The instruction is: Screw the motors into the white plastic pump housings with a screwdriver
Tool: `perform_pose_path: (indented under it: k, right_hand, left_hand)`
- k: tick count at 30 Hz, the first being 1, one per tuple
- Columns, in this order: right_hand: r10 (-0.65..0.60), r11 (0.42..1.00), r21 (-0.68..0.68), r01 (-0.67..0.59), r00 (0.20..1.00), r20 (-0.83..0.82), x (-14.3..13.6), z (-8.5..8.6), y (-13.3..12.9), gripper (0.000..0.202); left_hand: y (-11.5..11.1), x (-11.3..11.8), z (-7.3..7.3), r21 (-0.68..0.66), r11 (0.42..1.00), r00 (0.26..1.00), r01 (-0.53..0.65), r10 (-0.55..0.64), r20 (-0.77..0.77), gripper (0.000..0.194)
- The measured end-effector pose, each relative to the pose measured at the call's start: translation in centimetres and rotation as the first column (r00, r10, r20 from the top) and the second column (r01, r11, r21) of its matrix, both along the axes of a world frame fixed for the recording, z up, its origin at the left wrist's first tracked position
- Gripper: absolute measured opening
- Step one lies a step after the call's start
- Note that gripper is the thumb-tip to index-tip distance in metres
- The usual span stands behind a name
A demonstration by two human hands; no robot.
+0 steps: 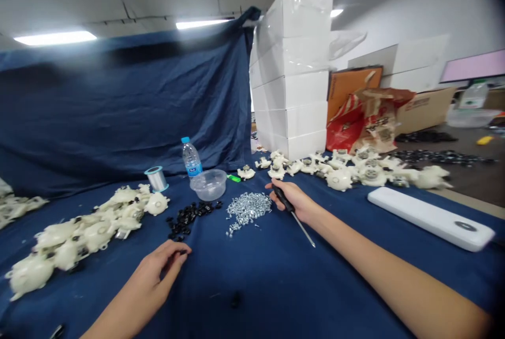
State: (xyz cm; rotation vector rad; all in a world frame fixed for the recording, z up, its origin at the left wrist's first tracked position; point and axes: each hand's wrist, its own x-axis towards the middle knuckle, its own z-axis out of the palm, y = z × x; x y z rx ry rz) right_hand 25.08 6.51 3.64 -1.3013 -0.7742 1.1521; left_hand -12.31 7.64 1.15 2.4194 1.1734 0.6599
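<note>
A screwdriver [294, 213] sits clasped in the right hand [294, 201] just beside a heap of silver screws [246, 208], its tip trailing back toward the wearer. The left hand [158, 268], fingers curled narrow, pinches at black parts [188, 218] left of the screws. White plastic housings [87, 234] lie piled further left, another batch [355, 168] beyond the screws, suggesting assembly partway through.

Matt blue cloth [252, 276], shiny metal screws [246, 208], glossy cream plastic housings [79, 234].

Blue-draped workbench beneath strip lighting.
A water bottle [191, 157] stands beside a clear plastic bowl [209, 184] and wire spool [157, 178]; stacked white boxes [292, 73] rise behind, a white bar [430, 217] lying at right.
</note>
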Motion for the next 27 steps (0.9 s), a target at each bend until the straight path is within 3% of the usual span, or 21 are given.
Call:
perform_pose_path:
  k: [4,8,12,17,20,23,27]
  right_hand:
    - [0.029,1.000,-0.008,-0.029,0.999,0.017,-0.3,-0.2,0.0,0.033]
    - [0.032,0.999,-0.017,-0.032,0.999,0.037,-0.4,-0.1,0.1,0.033]
    - [0.027,0.999,-0.034,-0.025,0.998,0.058,-0.4,-0.1,0.1,0.033]
    - [0.050,0.998,-0.051,-0.045,0.994,0.095,-0.5,-0.1,-0.1,0.032]
    - [0.065,0.997,-0.046,-0.060,0.991,0.116,-0.4,-0.1,0.0,0.031]
    - [0.077,0.997,-0.032,-0.074,0.990,0.118,-0.2,-0.3,0.3,0.031]
    - [0.098,0.995,-0.015,-0.097,0.990,0.103,0.0,-0.8,0.6,0.030]
  left_hand:
    - [2.9,-4.1,0.7,0.068,0.987,0.989,-0.147,0.145,0.034,0.041]
    - [5.8,-7.5,-0.5,0.126,0.962,0.969,-0.241,0.231,0.092,0.048]
    - [7.9,-9.3,-1.8,0.224,0.945,0.972,-0.237,0.230,0.056,0.045]
    - [13.6,-11.6,-0.5,0.420,0.896,0.979,-0.146,0.193,-0.072,0.034]
    - [16.1,-13.0,-0.6,0.439,0.896,0.968,-0.069,0.166,-0.186,0.025]
    - [16.3,-13.9,-1.7,0.439,0.898,0.955,-0.019,0.146,-0.258,0.020]
    - [14.7,-14.0,-2.5,0.455,0.890,0.950,-0.026,0.164,-0.265,0.017]
